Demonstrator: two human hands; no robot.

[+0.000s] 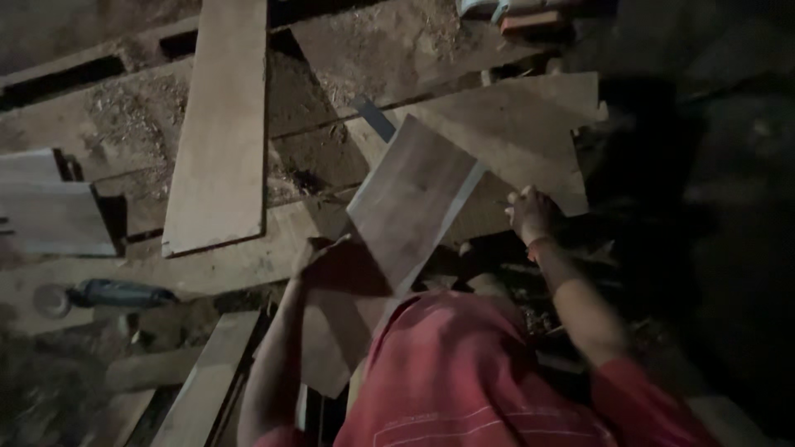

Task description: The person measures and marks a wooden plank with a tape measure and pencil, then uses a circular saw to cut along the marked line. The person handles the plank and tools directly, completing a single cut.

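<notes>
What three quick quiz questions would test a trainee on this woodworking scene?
1. True or false: the left hand touches the tilted wooden board.
2. Which lies at far left: A an angle grinder, B a bucket, C a ladder?
3. What colour is the person's shirt?
Key: 1 true; 2 A; 3 red. The right hand grips something small that is too dark to identify.

Inventory, counted as visible, clock positions from picture centre:

- Hands: two, left hand (319,252) at 7 o'clock, right hand (530,211) at 3 o'clock.
- Small board (414,199) held between them: one, near centre.
- Long plank (219,124) at 10 o'clock: one.
- Notched board (530,124) at 1 o'clock: one.
- Angle grinder (108,294) at 8 o'clock: one.
- Further planks in the dim edges: number uncertain.
</notes>
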